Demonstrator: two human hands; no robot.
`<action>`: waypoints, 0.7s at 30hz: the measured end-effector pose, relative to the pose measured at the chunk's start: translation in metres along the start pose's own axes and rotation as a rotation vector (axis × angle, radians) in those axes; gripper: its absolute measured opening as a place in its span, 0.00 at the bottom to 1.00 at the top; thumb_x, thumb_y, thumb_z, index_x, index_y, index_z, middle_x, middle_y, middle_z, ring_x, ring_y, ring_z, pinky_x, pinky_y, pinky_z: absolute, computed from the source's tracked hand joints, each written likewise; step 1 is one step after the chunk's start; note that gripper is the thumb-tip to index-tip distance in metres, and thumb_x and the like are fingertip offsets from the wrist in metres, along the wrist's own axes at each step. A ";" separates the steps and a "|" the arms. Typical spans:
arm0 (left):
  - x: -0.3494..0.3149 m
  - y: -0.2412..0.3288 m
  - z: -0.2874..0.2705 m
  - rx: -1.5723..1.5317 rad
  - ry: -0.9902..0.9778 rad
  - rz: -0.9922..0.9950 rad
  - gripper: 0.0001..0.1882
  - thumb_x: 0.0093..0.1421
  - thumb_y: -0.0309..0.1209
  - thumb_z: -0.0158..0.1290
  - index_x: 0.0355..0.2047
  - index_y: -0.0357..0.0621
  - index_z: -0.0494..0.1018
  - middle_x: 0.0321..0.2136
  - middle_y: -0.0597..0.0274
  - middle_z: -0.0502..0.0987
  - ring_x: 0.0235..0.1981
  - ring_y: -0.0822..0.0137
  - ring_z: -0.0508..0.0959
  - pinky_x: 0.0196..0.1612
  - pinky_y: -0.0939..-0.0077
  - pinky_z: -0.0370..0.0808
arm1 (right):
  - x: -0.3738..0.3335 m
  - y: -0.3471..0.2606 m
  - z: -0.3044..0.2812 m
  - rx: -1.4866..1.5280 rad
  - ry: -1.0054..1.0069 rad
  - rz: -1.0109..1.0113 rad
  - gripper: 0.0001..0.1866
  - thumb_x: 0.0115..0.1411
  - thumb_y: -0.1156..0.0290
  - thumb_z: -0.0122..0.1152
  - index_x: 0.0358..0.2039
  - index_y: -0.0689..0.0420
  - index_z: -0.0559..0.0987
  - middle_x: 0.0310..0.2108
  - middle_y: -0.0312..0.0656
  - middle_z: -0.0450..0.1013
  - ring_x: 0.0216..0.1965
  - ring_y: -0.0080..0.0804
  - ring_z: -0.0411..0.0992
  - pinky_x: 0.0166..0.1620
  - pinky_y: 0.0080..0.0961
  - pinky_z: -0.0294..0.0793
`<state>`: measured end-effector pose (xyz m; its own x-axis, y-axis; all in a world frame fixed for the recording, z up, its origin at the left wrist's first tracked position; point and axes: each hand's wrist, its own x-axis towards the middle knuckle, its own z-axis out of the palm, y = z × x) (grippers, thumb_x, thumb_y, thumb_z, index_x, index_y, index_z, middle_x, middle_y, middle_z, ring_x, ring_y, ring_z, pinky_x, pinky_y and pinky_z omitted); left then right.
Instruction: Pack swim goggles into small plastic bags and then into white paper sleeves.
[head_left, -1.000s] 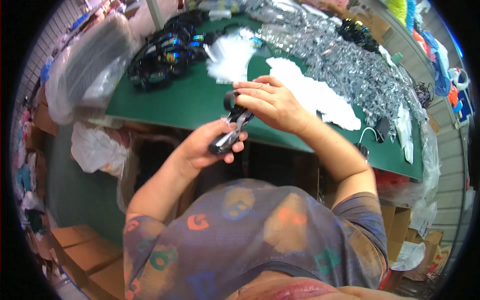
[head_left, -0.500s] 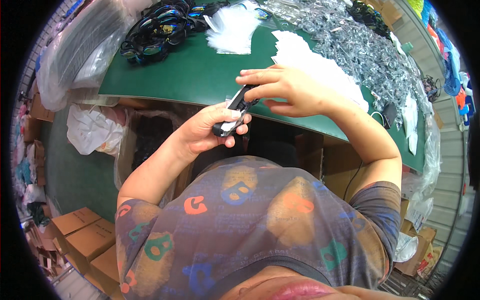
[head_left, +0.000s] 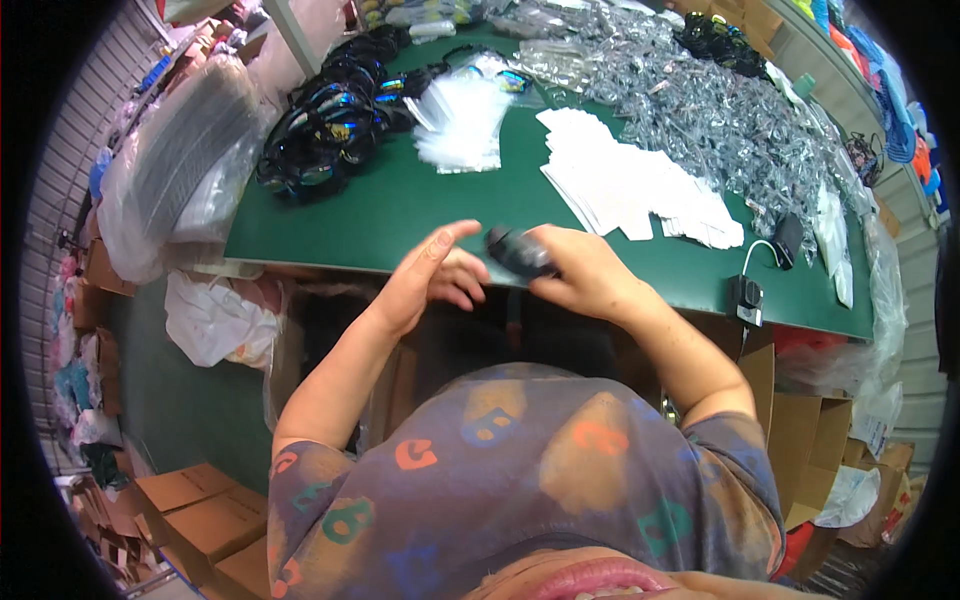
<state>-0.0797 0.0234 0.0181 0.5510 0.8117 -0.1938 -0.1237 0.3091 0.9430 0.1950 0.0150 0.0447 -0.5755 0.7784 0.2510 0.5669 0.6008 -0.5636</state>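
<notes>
My right hand (head_left: 588,272) is closed round one end of a pair of black swim goggles (head_left: 516,252), just over the front edge of the green table (head_left: 390,235). Motion blurs the goggles, so their lenses and strap do not show clearly. To their left my left hand (head_left: 425,278) is raised and empty, with thumb and fingers apart. Beyond the hands lie a fan of clear plastic bags (head_left: 462,122) and a spread stack of white papers (head_left: 610,178). A heap of black goggles (head_left: 335,125) with shiny mirrored lenses is at the far left.
A large pile of clear plastic pieces (head_left: 700,120) covers the table's right and back. Near the right front edge sits a small black device (head_left: 746,298) with a white cable. Cardboard boxes (head_left: 205,520) stand at lower left, and a plastic-wrapped bundle (head_left: 180,165) at left.
My left hand has let go of the goggles and opened. My right hand now holds them and has moved lower. The view has shifted, showing more of the table's far side.
</notes>
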 end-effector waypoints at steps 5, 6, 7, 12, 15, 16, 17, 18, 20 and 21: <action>0.084 0.007 -0.061 0.710 0.439 0.573 0.14 0.69 0.31 0.53 0.51 0.39 0.77 0.39 0.59 0.82 0.35 0.68 0.82 0.37 0.75 0.78 | -0.025 0.059 0.043 0.957 0.411 0.445 0.12 0.61 0.71 0.69 0.40 0.59 0.73 0.30 0.37 0.75 0.27 0.26 0.76 0.33 0.27 0.76; 0.096 0.015 -0.069 0.882 0.523 0.668 0.12 0.68 0.31 0.53 0.49 0.40 0.79 0.39 0.58 0.82 0.35 0.66 0.82 0.37 0.75 0.78 | -0.026 0.063 0.047 1.092 0.475 0.475 0.12 0.61 0.72 0.69 0.40 0.58 0.73 0.29 0.37 0.75 0.26 0.27 0.75 0.32 0.26 0.75; 0.105 0.028 -0.070 0.929 0.538 0.636 0.11 0.67 0.29 0.54 0.45 0.41 0.80 0.40 0.56 0.82 0.37 0.58 0.82 0.41 0.69 0.78 | -0.027 0.062 0.044 1.090 0.519 0.468 0.12 0.61 0.72 0.69 0.40 0.58 0.73 0.29 0.38 0.74 0.26 0.27 0.75 0.32 0.26 0.75; 0.153 0.054 -0.118 1.660 0.561 0.872 0.10 0.60 0.24 0.55 0.42 0.44 0.81 0.44 0.54 0.81 0.49 0.53 0.78 0.49 0.59 0.75 | -0.021 0.064 0.043 1.126 0.503 0.445 0.13 0.61 0.71 0.69 0.40 0.58 0.72 0.29 0.38 0.74 0.28 0.27 0.75 0.34 0.26 0.74; 0.171 0.055 -0.125 1.930 0.598 0.857 0.12 0.56 0.23 0.58 0.41 0.47 0.81 0.49 0.57 0.80 0.56 0.55 0.75 0.54 0.55 0.71 | -0.024 0.066 0.042 1.131 0.496 0.447 0.13 0.61 0.71 0.69 0.40 0.58 0.72 0.30 0.38 0.74 0.29 0.27 0.75 0.35 0.26 0.74; 0.175 0.059 -0.128 2.065 0.590 0.816 0.12 0.55 0.23 0.59 0.41 0.47 0.81 0.49 0.57 0.79 0.57 0.55 0.75 0.55 0.54 0.70 | -0.023 0.067 0.041 1.131 0.483 0.446 0.13 0.61 0.72 0.69 0.40 0.58 0.72 0.30 0.38 0.74 0.29 0.27 0.75 0.35 0.26 0.74; 0.177 0.062 -0.132 2.070 0.594 0.817 0.12 0.55 0.23 0.59 0.41 0.47 0.81 0.49 0.57 0.79 0.57 0.55 0.75 0.55 0.54 0.70 | -0.022 0.067 0.041 1.133 0.482 0.439 0.13 0.61 0.72 0.69 0.40 0.58 0.72 0.30 0.38 0.74 0.29 0.27 0.75 0.35 0.26 0.74; 0.177 0.064 -0.135 1.999 0.575 0.873 0.11 0.55 0.23 0.60 0.40 0.46 0.80 0.49 0.57 0.79 0.58 0.55 0.74 0.56 0.53 0.69 | -0.023 0.068 0.041 1.138 0.474 0.423 0.13 0.61 0.72 0.69 0.40 0.58 0.72 0.31 0.38 0.74 0.29 0.27 0.75 0.35 0.26 0.74; 0.173 0.070 -0.124 1.925 0.541 0.930 0.11 0.55 0.23 0.61 0.39 0.45 0.78 0.49 0.56 0.79 0.58 0.55 0.74 0.57 0.52 0.68 | -0.028 0.069 0.044 1.164 0.482 0.430 0.13 0.61 0.73 0.69 0.41 0.59 0.73 0.32 0.38 0.74 0.29 0.27 0.75 0.36 0.26 0.75; 0.166 0.071 -0.108 1.820 0.481 1.026 0.10 0.55 0.24 0.61 0.39 0.45 0.77 0.49 0.56 0.79 0.57 0.54 0.75 0.56 0.52 0.68 | -0.028 0.070 0.044 1.168 0.497 0.436 0.13 0.61 0.73 0.69 0.41 0.59 0.73 0.32 0.38 0.74 0.29 0.27 0.75 0.36 0.26 0.75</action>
<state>-0.0864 0.2339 0.0232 0.5891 0.4599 0.6645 0.7229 -0.6674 -0.1789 0.2254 0.0271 -0.0363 -0.0630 0.9980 -0.0032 -0.3268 -0.0237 -0.9448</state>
